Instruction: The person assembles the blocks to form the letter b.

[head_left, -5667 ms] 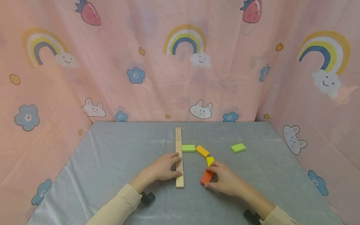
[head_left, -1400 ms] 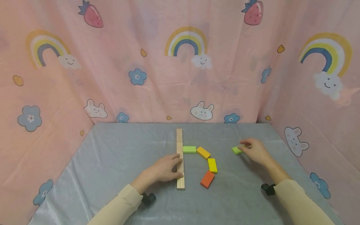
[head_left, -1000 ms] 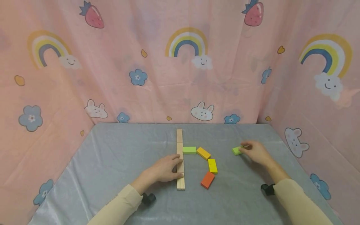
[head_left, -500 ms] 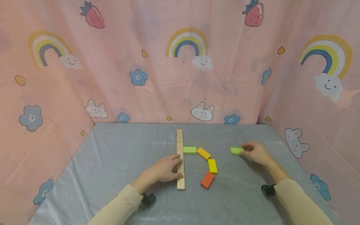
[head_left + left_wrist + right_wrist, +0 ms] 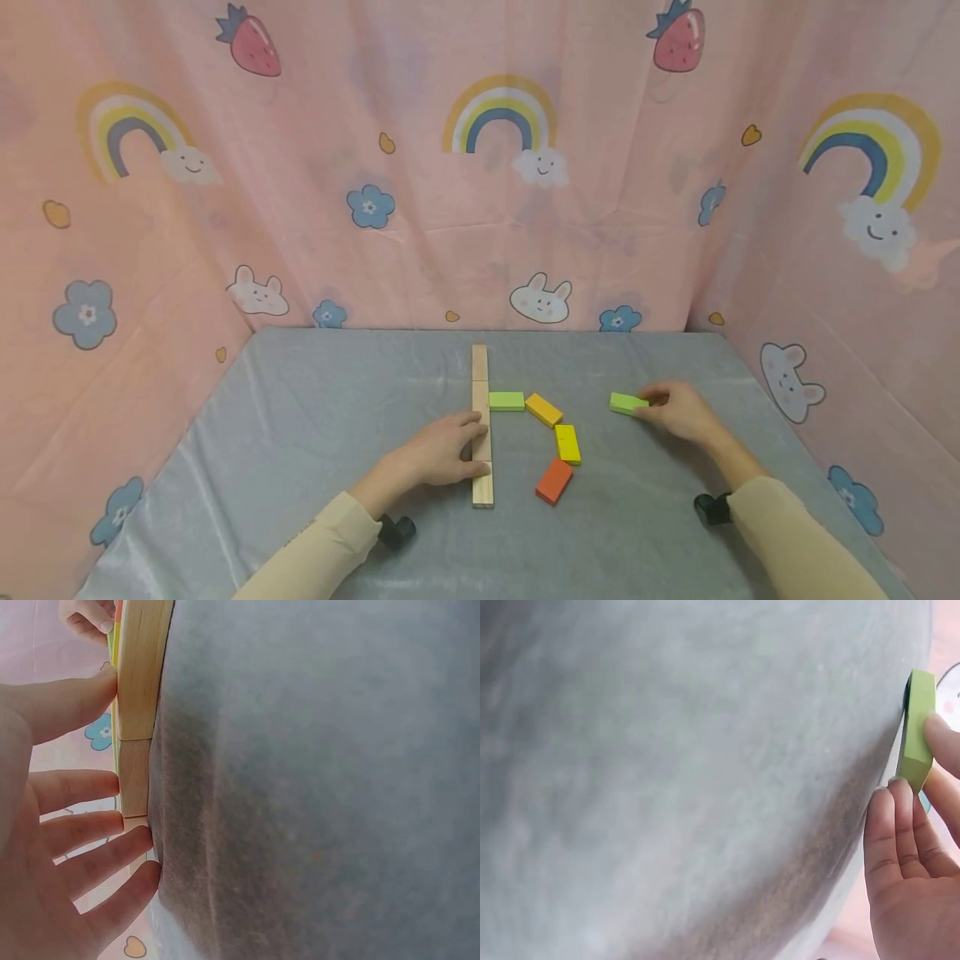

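My left hand (image 5: 435, 450) rests its fingertips on a straight row of plain wooden blocks (image 5: 480, 400) in the head view. In the left wrist view its fingers are spread and fairly straight, touching the wooden blocks (image 5: 142, 667). At the right, my right hand (image 5: 681, 412) pinches one end of a light green block (image 5: 627, 403). The right wrist view shows thumb and fingers at that green block (image 5: 919, 720). From the wooden row a curve runs rightward: another green block (image 5: 507, 402), an orange block (image 5: 543, 410), a yellow block (image 5: 567, 444) and a red block (image 5: 554, 482).
A grey cloth (image 5: 360, 375) covers the table. Behind and at both sides hangs a pink patterned curtain (image 5: 435, 242). Black wrist cameras sit below each wrist.
My right hand has left the red block, which now lies at the curve's lower end. It took the right-hand green block, which has turned and shifted slightly left. The left hand stays put.
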`<state>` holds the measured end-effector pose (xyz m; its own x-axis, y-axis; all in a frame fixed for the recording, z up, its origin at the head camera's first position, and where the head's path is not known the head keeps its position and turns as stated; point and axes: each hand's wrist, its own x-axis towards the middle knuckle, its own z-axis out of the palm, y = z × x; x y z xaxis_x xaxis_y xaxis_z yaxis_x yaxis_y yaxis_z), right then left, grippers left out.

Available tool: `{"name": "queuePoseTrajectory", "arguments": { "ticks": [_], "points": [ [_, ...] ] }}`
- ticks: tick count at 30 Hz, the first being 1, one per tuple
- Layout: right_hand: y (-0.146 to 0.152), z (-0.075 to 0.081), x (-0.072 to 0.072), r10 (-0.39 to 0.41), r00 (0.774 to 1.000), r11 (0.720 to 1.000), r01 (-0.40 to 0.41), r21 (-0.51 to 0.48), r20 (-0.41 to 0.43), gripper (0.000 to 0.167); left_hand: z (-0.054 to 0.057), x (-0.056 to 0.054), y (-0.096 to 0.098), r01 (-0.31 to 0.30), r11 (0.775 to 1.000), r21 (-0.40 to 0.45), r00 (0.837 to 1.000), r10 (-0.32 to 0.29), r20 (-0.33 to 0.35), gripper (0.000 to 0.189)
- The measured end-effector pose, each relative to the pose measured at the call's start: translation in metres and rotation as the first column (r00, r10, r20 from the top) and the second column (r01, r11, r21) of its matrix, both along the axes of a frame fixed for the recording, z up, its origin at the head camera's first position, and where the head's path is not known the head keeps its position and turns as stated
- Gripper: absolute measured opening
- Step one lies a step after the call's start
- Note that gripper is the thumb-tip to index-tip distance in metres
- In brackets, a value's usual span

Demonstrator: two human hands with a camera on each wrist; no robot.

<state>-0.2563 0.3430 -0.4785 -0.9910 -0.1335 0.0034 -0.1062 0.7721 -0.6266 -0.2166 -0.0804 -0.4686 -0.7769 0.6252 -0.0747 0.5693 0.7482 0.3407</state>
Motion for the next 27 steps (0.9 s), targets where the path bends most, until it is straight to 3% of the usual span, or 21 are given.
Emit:
{"name": "queuePoseTrajectory", "arguments": {
  "ticks": [27],
  "points": [
    [-0.04,0.023,0.024,0.049,0.998,0.997,-0.047,-0.059,0.038,0.042,-0.002,0.0,0.001,-0.015,1.0,0.016,1.0,0.014,0.027,0.065]
  ]
}}
